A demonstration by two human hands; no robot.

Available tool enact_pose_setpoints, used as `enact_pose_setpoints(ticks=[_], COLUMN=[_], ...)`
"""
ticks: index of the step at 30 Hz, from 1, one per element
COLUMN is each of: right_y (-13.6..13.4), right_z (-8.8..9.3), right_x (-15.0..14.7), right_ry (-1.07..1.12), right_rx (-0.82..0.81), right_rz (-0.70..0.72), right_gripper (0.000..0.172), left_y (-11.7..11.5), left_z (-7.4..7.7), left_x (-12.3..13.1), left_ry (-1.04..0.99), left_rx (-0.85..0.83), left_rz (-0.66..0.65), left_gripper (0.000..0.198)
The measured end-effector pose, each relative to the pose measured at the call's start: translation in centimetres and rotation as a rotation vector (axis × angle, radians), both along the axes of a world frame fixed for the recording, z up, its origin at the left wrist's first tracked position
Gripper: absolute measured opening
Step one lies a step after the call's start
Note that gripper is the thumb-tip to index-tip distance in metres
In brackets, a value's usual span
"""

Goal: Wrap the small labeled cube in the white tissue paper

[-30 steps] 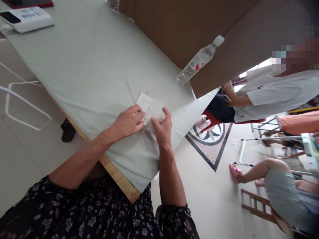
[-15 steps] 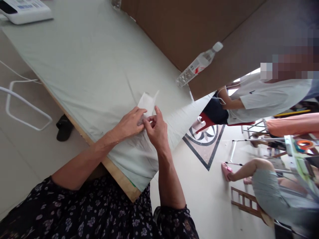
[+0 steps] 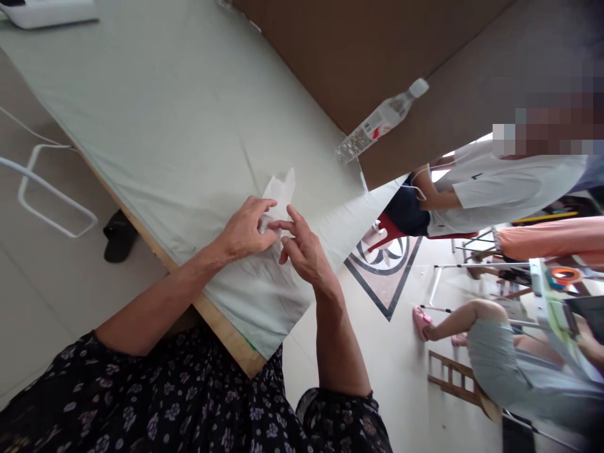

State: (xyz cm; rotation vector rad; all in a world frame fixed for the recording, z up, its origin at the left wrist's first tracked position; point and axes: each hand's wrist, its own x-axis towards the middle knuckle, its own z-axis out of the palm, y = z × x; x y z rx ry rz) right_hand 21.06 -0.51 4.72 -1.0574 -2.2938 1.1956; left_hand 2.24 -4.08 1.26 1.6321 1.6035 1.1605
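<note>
A small, thin white piece (image 3: 282, 189), like tissue or a soft bag, stands up from the cloth-covered table near its corner; its exact kind is unclear. My left hand (image 3: 248, 229) is closed on its lower part, the thumb below and the index finger along its left side. A greyish, crumpled bit shows between those fingers. My right hand (image 3: 303, 248) is just right of it, fingers apart and bent, the index fingertip close to the white piece. Whether that fingertip touches it, I cannot tell.
A brown cardboard box (image 3: 330, 56) stands on the table (image 3: 155, 113), with a clear plastic bottle (image 3: 380, 123) leaning by its edge. A white device (image 3: 51, 14) lies at the far left. Seated people (image 3: 509, 182) are on the right. A black slipper (image 3: 120, 236) lies on the floor.
My right hand has drawn back slightly to the right and its fingers have spread from their pinch. The white piece's upper end has shifted shape; my left hand stays at it.
</note>
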Motion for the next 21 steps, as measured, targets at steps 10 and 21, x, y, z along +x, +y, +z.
enact_pose_setpoints(ticks=[10,21], right_y=[1.7,7.8], right_z=[-0.5,-2.3], right_x=[0.6,-2.4], right_ry=[0.2,0.161], right_rx=[-0.191,-0.452], right_rz=[-0.218,-0.389], right_gripper=[0.059,0.056], left_y=[0.0,-0.5], left_z=[-0.3,0.2], left_x=[0.7,0.8], left_ry=[0.051,0.134], left_rx=[-0.027,0.058], left_rz=[0.04,-0.002], left_gripper=[0.048,0.05])
